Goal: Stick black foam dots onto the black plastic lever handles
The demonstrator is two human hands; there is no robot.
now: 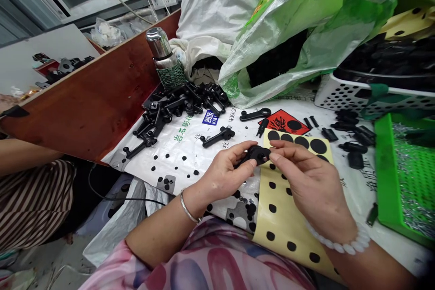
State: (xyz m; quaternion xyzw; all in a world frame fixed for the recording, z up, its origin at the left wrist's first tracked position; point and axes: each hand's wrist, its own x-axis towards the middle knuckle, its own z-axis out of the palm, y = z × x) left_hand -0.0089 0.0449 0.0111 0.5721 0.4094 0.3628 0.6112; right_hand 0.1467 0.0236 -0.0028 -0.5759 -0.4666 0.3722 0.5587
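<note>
My left hand [227,170] is closed around a small black plastic part [257,154], with thumb and fingers on either side of it. From the right, my right hand [316,186] pinches the part's right end between thumb and fingertips. Anything smaller between those fingertips is hidden. Beneath my right hand lies a yellow sheet [282,231] of round black stickers, larger ones along its far edge and smaller ones below. Just beyond my hands are two loose black lever-like parts, one nearer [217,137] and one farther [255,114].
A pile of black lever parts [180,104] lies back left beside a steel thermos [159,45] and a brown board [102,86]. Right are black cylinders [363,136], a green tray [384,167] of metal pins and a white basket [329,93]. A green bag [282,72] stands behind. Another person's striped clothing [37,204] shows left.
</note>
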